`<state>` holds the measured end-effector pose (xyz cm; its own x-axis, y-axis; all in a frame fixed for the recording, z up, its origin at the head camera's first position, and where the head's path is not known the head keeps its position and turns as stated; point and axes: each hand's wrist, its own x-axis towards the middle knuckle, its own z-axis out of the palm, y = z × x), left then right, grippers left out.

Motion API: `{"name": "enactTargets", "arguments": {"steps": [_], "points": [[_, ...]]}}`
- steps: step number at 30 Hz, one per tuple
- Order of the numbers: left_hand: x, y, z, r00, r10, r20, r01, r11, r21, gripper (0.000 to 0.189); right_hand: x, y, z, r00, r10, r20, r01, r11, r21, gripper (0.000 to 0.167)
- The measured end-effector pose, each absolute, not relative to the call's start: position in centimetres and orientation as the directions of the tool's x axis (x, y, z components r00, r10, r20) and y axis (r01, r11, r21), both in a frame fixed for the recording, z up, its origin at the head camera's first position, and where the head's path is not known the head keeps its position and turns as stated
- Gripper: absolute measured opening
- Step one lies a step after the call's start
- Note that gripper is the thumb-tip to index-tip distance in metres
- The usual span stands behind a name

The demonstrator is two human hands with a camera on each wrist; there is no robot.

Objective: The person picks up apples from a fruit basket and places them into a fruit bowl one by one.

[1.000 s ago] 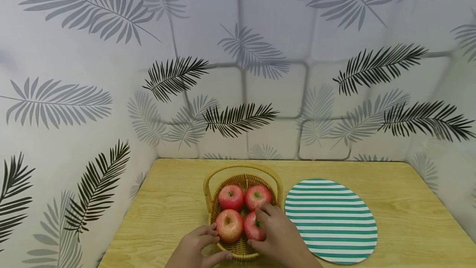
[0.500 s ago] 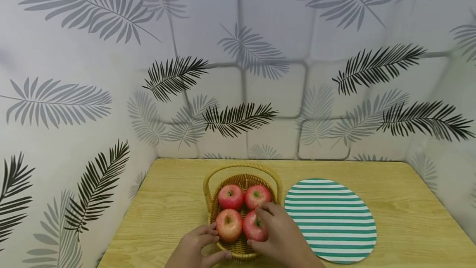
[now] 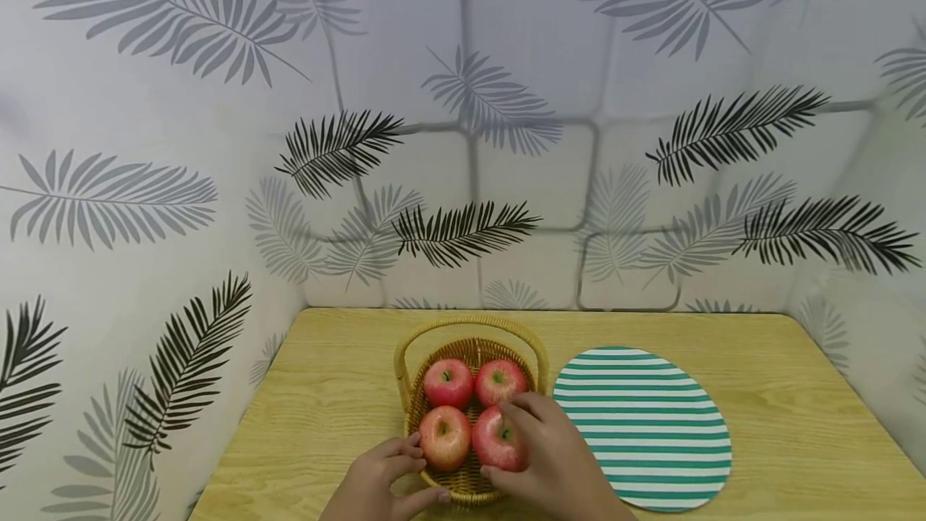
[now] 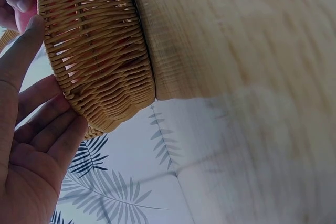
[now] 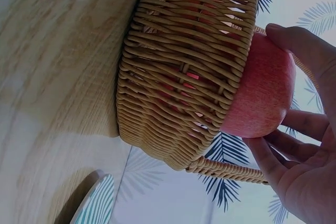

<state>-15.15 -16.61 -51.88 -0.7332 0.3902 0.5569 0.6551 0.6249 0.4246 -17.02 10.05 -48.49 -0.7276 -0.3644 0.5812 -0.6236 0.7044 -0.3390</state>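
A wicker basket (image 3: pixel 466 497) with an arched handle stands on the table, holding several red apples. My left hand (image 3: pixel 379 481) holds its rim at the near left, thumb at the front and fingertips over the left side, beside a paler apple (image 3: pixel 444 438). My right hand (image 3: pixel 553 457) grips the front-right apple (image 3: pixel 497 439), thumb on the near side and fingers round the far right. In the right wrist view this apple (image 5: pixel 265 90) sticks up above the basket's rim. Two more apples, the back-left apple (image 3: pixel 448 382) and the back-right apple (image 3: pixel 501 382), sit behind.
To the right of the basket lies an oval placemat (image 3: pixel 647 428) with green and white stripes. The wooden table (image 3: pixel 325 384) meets a wall (image 3: pixel 535 175) printed with leaves at the back. The basket handle (image 3: pixel 473 320) arches over the far part of the basket.
The front-right apple has shifted slightly to the right and up in my right hand's grip. My left hand has stayed on the basket rim.
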Motion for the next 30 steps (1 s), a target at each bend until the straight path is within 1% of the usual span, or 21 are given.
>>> {"name": "enactTargets", "arguments": {"steps": [5, 9, 18, 30], "points": [[-15.2, -16.6, -51.9, -0.733, 0.388, 0.558, 0.656, 0.62, 0.431, 0.037, -16.8, 10.4, -48.3, -0.715, -0.357, 0.602, -0.633, 0.696, -0.339, 0.068], [-15.3, -16.6, -52.2, -0.719, 0.386, 0.578, 0.668, 0.614, 0.421, 0.037, -16.7, 10.8, -48.0, -0.698, -0.349, 0.625, -0.647, 0.682, -0.342, 0.068], [-15.6, -16.8, -52.8, -0.713, 0.383, 0.587, 0.67, 0.62, 0.408, 0.041, -16.3, 11.5, -47.7, -0.639, -0.345, 0.687, -0.696, 0.639, -0.326, 0.067], [-15.5, -16.8, -52.9, -0.727, 0.375, 0.575, 0.656, 0.628, 0.419, 0.04, -16.0, 12.2, -47.7, -0.617, -0.337, 0.711, -0.713, 0.621, -0.324, 0.067]]}}
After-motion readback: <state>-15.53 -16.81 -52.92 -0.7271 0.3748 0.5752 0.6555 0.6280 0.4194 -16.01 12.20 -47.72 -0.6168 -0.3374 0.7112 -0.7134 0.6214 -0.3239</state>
